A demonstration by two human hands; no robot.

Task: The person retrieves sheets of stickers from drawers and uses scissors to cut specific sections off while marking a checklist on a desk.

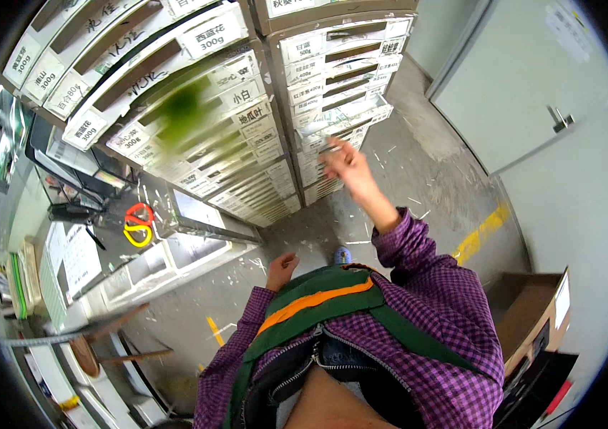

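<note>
Two tall stacks of grey slotted bins with white paper labels filled the upper part of the view, the left stack (197, 121) bigger and nearer, the right stack (340, 86) narrower and running down to the grey concrete floor (418, 164), which was littered with pale scraps. A large pale grey metal door with a small handle (533, 86) stood at the right. A blurred green leafy bundle (182, 107) showed in front of the left stack, well apart from both hands; whether it was in the air or resting in a bin could not be told. At the lower right sat an open brown cardboard box (533, 314). At the left stood a steel workbench with shallow compartments (139, 264), with a red and a yellow ring-shaped tape roll (138, 223) lying on its dark top.

The person wore a purple checked shirt (433, 314) with a green and orange strap across the chest. The right hand (347, 163) was raised at arm's length toward the lower bins of the right stack, fingers spread apart and holding nothing, motion-blurred, just in front of the bin fronts; contact could not be told. The left hand (284, 266) hung low near the body over the floor, fingers curled together in a loose fist with nothing seen in it
</note>
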